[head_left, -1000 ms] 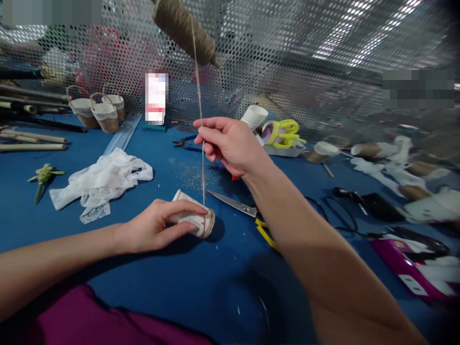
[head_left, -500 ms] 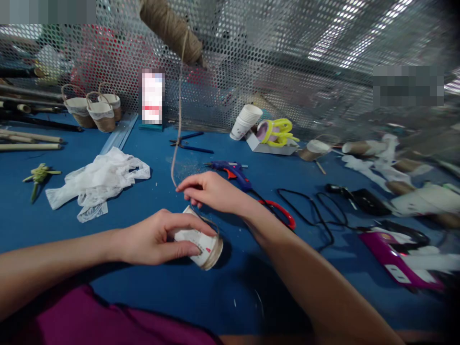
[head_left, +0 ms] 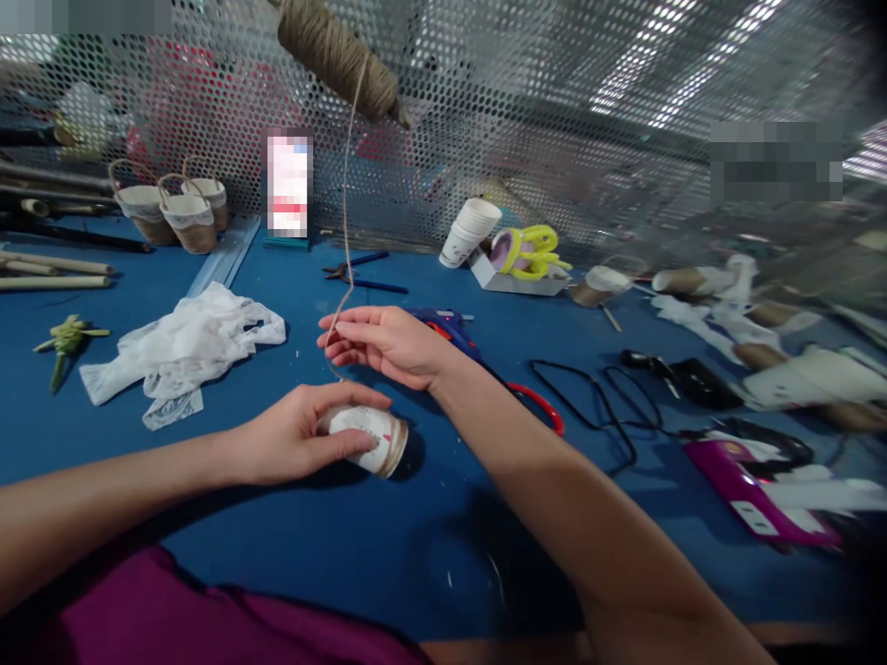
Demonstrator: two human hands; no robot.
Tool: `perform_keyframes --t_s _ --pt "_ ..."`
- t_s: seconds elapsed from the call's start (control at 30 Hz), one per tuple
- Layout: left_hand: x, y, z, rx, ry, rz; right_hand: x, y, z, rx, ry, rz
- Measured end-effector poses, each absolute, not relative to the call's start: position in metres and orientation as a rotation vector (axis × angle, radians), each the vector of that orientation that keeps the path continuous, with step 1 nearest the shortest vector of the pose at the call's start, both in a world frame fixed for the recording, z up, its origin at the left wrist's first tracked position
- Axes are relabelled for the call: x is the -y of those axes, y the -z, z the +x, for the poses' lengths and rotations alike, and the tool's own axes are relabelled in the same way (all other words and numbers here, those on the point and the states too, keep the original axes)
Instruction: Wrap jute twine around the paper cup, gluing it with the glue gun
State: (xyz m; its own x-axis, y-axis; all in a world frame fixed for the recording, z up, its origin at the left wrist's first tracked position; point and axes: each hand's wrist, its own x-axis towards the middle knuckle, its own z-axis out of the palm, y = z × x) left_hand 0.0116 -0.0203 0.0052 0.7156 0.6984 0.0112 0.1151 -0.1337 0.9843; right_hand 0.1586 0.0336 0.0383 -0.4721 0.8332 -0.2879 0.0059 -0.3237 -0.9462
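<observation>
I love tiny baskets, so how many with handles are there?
4: three together at the back left, the left basket, front basket and rear basket, plus a fourth basket right of the white box. More may hide in the blur farther right.

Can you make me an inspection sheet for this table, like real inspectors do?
Surface: blue table, pale specks scattered on it.
Job's things: paper cup, tilted, brown band near one end; twine hangs from spool.
Clutter: white lace, pliers, partly hidden glue gun.
Hands: left hand holds the cup; right hand is at the twine, grip unclear.
Cables: black cable loops on the right side.
Surroundings: perforated metal screen behind.
</observation>
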Motion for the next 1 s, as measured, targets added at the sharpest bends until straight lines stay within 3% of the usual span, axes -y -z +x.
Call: perform_keyframes --t_s 0.23,0.57,0.73,1.0 --pt "0.019 -0.004 0.011 -0.633 -0.633 1.754 -0.033 -0.028 0.159 1.463 -1.685 -1.281" --pt "0.017 -0.003 0.009 -0.664 -0.828 1.855 -0.020 -0.042 0.192 1.614 -1.131 -1.492" --pt "0.016 0.000 0.010 -0.641 -0.836 1.839 0.001 -0.045 0.193 1.748 -1.361 -1.345" --pt "0.016 -0.003 0.009 -0.756 -0.803 1.877 0.006 -0.050 0.190 1.871 -1.185 -1.268"
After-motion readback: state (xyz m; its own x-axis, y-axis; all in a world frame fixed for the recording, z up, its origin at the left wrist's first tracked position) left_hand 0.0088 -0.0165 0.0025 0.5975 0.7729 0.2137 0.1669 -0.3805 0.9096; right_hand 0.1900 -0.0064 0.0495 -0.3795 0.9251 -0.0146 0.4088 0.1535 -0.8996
